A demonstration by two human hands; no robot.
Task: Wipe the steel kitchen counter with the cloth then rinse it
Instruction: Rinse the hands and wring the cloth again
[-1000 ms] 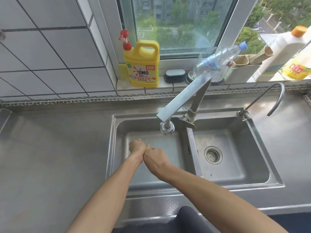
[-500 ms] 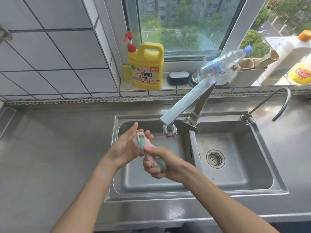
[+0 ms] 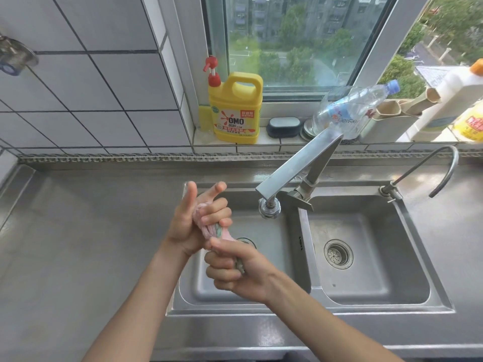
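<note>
At the far left a round metal fitting sticks out of the white tiled wall. Below it the steel table runs flat toward the double sink.

The left hand is held over the left basin. Its thumb and forefinger stand straight and apart, while its other fingers curl round the upper end of the cloth, a twisted pink roll with a green streak. The right hand sits just below and nearer the camera, its fingers closed in a fist round the lower end of the cloth, thumb lying along the top. So the cloth hangs in the air between the two hands, above the left basin and clear of the table. The left basin's drain is mostly hidden behind the hands.

On the windowsill stands a yellow OMO detergent jug with a red pump, then a dark soap dish, then a clear plastic bottle lying tilted. The square steel faucet reaches out over the left basin; no water can be made out under its nozzle. The right basin shows a round strainer drain. Farther right a thin curved tap rises from the table, and a beige holder and a white bottle with an orange cap stand on the sill.
</note>
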